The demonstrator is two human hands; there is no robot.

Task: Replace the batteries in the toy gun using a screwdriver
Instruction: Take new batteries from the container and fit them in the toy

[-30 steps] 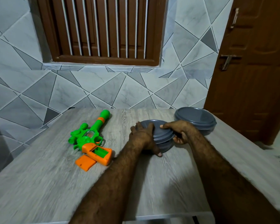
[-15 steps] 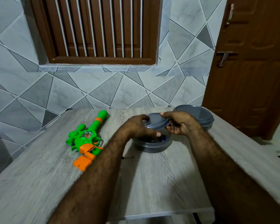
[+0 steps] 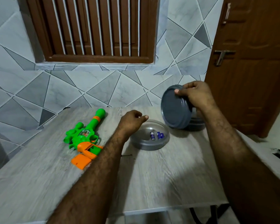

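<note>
At 1 o'clock, right hand [image 3: 194,96] fingers clamp lid [image 3: 174,109]; left hand [image 3: 131,122] loosely curled, empty, above light, slippery batteries [image 3: 157,135] — pinch mid-barrel.

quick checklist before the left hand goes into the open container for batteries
1. Lid off the container: ok. The right hand holds the grey lid tilted, up and to the right of the open container.
2. Batteries present: ok. Blue batteries lie inside; exact count cannot tell.
3. Left hand free: ok. The left hand hovers over the container's left rim, holding nothing.
4. Toy gun compartment open: ok. The toy gun lies on the table, its orange battery cover off beside the grip.
5. Old batteries removed: cannot tell.
6. Screwdriver within reach: cannot tell.
</note>
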